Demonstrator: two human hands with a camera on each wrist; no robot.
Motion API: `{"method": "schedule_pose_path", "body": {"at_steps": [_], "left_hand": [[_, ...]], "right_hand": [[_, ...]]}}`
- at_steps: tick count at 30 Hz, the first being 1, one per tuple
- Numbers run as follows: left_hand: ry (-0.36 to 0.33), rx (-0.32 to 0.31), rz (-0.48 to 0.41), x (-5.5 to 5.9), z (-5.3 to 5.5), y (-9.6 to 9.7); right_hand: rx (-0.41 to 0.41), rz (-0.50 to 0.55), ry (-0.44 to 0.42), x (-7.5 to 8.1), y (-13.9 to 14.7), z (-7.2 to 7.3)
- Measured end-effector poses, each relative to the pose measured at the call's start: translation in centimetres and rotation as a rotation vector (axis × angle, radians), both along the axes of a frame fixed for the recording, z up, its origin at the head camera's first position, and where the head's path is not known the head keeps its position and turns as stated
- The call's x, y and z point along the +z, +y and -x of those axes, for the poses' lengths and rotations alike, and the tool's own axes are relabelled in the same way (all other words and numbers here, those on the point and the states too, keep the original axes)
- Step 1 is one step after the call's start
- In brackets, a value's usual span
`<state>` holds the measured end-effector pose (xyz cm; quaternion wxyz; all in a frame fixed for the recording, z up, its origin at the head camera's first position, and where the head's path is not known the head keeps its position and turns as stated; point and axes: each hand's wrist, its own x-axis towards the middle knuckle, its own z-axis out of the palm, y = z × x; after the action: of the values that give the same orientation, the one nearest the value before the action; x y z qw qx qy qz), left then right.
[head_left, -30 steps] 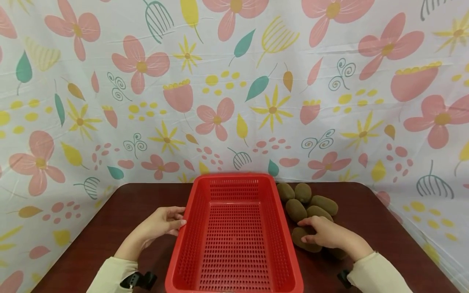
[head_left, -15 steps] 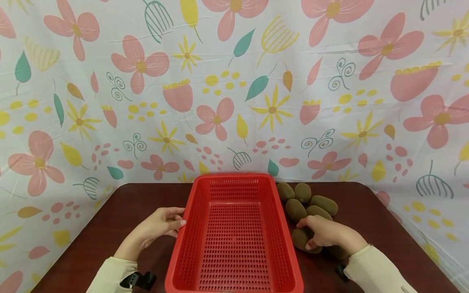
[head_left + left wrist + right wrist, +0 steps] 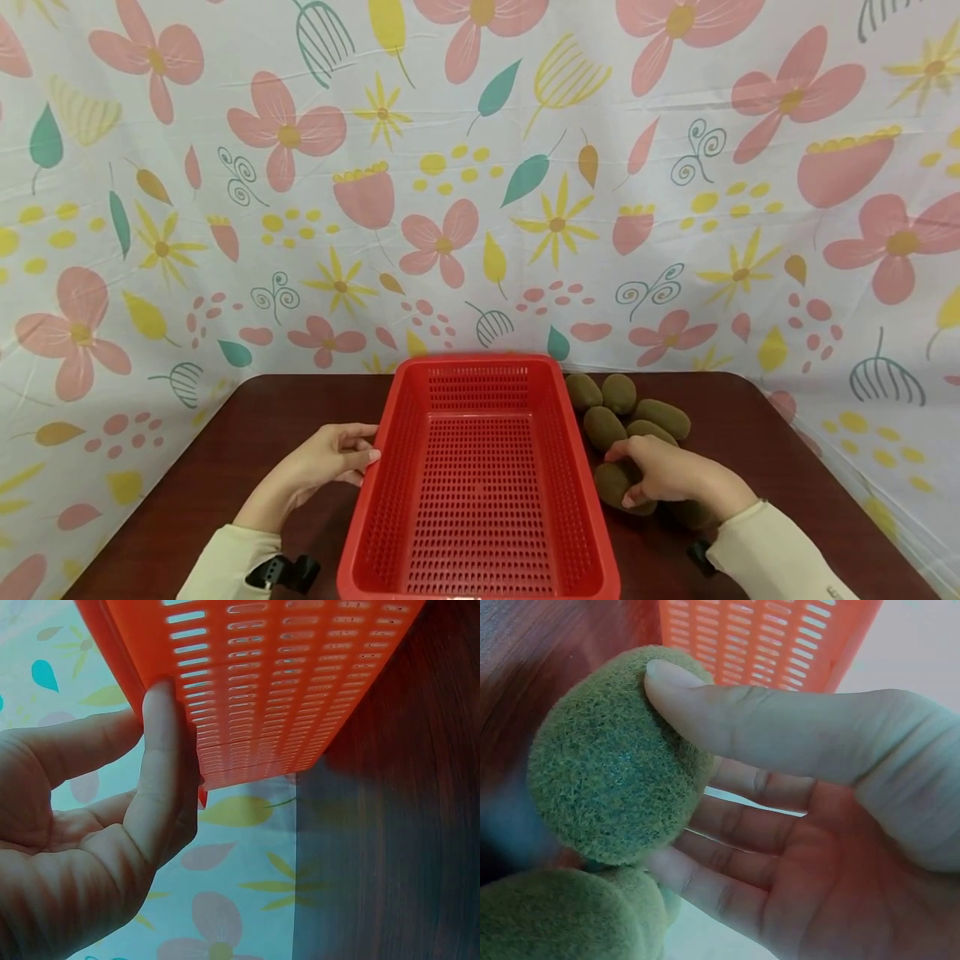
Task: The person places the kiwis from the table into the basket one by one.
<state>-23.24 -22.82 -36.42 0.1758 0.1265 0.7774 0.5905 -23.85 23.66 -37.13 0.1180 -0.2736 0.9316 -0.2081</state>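
On a table [image 3: 315, 404] before floral cloth [image 3: 480, 167], a red basket [image 3: 480, 500] is pinched by left hand [image 3: 324, 460], kiwi [image 3: 615, 761] by right hand [image 3: 671, 477].

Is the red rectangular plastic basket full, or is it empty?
Empty: the basket has nothing on its visible perforated floor; the fuzzy brown oval kiwis are outside.

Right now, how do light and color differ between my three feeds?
Head: fairly even light, red basket clearly outlined; left wrist: dim, bluish cast, tabletop dark; right wrist: washed out at upper right, kiwi tinted green.
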Motion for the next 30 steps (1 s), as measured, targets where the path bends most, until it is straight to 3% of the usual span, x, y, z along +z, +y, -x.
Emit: {"method": "schedule_pose_path", "body": {"at_steps": [13, 23, 30], "left_hand": [[0.000, 0.008, 0.014, 0.2, 0.0, -0.1], [0.002, 0.010, 0.018, 0.1, 0.0, 0.1], [-0.006, 0.013, 0.013, 0.1, -0.1, 0.0]], "right_hand": [[0.059, 0.046, 0.044, 1.3, 0.7, 0.4], [0.049, 0.087, -0.010, 2.7, 1.3, 0.6], [0.024, 0.071, 0.024, 3.7, 1.4, 0.7]]}}
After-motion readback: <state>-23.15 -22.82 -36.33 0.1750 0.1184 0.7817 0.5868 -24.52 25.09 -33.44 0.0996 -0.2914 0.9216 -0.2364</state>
